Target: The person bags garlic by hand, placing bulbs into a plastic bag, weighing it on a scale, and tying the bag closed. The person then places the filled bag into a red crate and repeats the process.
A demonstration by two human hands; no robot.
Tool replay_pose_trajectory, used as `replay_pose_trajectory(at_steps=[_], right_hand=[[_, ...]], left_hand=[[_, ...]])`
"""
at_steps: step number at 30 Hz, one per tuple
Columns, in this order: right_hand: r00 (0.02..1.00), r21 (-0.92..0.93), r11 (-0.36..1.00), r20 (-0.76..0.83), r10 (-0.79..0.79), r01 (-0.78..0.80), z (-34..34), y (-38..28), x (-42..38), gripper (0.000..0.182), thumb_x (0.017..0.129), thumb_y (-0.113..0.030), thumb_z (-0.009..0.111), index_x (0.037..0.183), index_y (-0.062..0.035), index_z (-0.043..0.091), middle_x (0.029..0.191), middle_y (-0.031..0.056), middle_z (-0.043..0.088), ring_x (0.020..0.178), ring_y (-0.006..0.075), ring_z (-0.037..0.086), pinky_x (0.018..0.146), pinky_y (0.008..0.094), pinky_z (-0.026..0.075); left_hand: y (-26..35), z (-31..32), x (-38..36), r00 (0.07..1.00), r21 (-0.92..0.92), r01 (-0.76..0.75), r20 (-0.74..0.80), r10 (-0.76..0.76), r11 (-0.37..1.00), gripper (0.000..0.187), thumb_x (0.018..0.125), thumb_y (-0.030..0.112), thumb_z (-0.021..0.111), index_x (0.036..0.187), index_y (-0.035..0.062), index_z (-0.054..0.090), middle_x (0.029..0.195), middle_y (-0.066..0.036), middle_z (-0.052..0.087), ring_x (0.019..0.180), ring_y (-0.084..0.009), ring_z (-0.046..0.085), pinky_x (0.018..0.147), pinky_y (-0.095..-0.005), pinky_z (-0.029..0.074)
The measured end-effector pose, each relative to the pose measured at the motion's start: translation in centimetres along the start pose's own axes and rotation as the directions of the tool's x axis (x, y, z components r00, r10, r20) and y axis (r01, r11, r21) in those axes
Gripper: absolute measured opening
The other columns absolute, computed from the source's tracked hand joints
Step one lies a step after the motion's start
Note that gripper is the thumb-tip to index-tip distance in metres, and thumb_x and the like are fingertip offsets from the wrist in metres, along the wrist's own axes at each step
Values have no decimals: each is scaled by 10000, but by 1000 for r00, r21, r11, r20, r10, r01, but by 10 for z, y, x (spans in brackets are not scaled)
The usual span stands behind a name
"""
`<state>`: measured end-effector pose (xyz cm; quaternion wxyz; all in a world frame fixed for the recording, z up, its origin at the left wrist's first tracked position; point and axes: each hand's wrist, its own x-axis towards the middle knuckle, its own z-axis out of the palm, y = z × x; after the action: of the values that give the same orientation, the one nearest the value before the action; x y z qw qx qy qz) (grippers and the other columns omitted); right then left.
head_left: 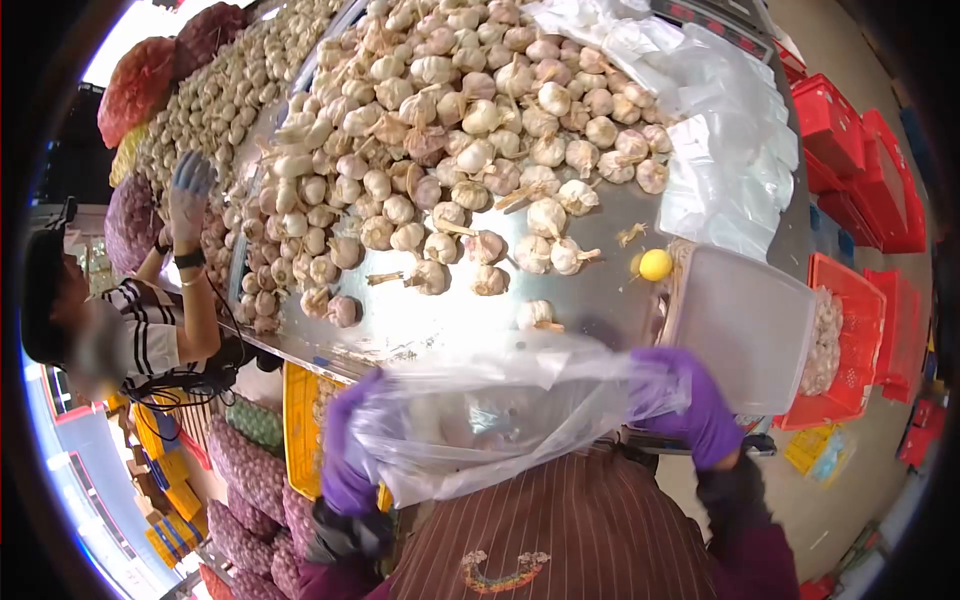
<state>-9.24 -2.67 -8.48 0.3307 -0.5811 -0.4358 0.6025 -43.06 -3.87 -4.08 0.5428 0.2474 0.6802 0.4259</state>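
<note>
My left hand (352,445), in a purple glove, is closed on the left side of a clear plastic bag (480,425). The bag's right side is in my right hand (690,400), also purple-gloved and closed. Stretched wide between both hands, the bag hangs in front of my striped apron (560,530), at the near edge of the metal table (400,320). Some pale shapes show through the film, too blurred to tell. Just beyond the bag, a garlic bulb (535,314) lies on the table, with a large heap of garlic (430,110) farther back.
Clear bags (735,150) are stacked at the table's right, near a yellow ball (655,265) and a grey tub (745,330). Red crates (830,125) stand beyond. At left is a co-worker (150,320) with a gloved hand raised. Filled net sacks (245,465) lie below.
</note>
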Motion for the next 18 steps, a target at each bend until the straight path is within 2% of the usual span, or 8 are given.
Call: replay_pose_trajectory(at_steps=[2,5,7,9,12,14,16,18], right_hand=[[975,-269,961,222,3,58,4,57,-3,198,762,-138,611,933,-42,587,711,78,598,694,172,605,661,314,501],[977,-468,876,104,186,-116,35,58,37,254,720,-91,626,963,-27,587,746,114,618,719,191,616,645,311,494],[854,-521,684,216,-472,510,25,120,105,276,700,-102,642,962,-31,592,778,131,623,721,212,613,627,305,478],[981,-585,808,-106,-160,68,14,102,165,252,701,-102,631,945,-46,608,796,126,628,723,232,609,630,306,472],[893,-605,736,-90,-441,302,-1,60,242,200,737,-93,609,928,-33,608,775,115,618,694,221,597,615,305,467],[918,-410,880,-200,-342,239,-2,74,294,201,841,-148,553,977,-3,586,834,55,618,680,128,563,613,249,456],[936,-35,982,-300,-187,185,4,43,292,187,872,-144,516,984,-16,594,858,41,618,686,132,564,617,250,456],[917,326,915,-387,-101,238,13,11,275,186,899,-173,504,982,-51,617,883,2,622,772,104,562,649,226,461]], left_hand=[[-37,-13,9,968,587,-79,240,-79,806,393,747,62,618,1117,-32,528,974,-107,618,851,-166,600,768,-270,486],[-85,1,66,880,513,-208,470,-70,833,388,743,115,637,1095,-14,536,947,-103,618,811,-174,599,689,-283,491],[-164,-15,148,874,432,-277,484,39,858,374,720,139,654,1043,-10,540,922,-120,609,818,-210,597,690,-299,486],[-172,0,208,871,566,-459,437,222,685,362,692,156,669,990,-6,541,896,-139,597,834,-249,591,712,-318,481],[-111,59,242,894,565,-426,146,423,706,365,669,173,679,965,3,549,923,-155,581,840,-268,586,738,-330,473],[-86,71,268,808,650,-576,363,464,496,305,753,148,613,1007,-7,548,944,-120,581,850,-220,585,742,-302,466],[-90,82,279,926,-90,-364,69,371,927,290,802,173,587,1036,4,553,897,-52,606,788,-120,569,685,-259,454],[-41,95,250,977,-366,-174,56,208,914,426,854,315,578,1159,24,514,977,-47,580,904,-78,526,778,-220,427]])
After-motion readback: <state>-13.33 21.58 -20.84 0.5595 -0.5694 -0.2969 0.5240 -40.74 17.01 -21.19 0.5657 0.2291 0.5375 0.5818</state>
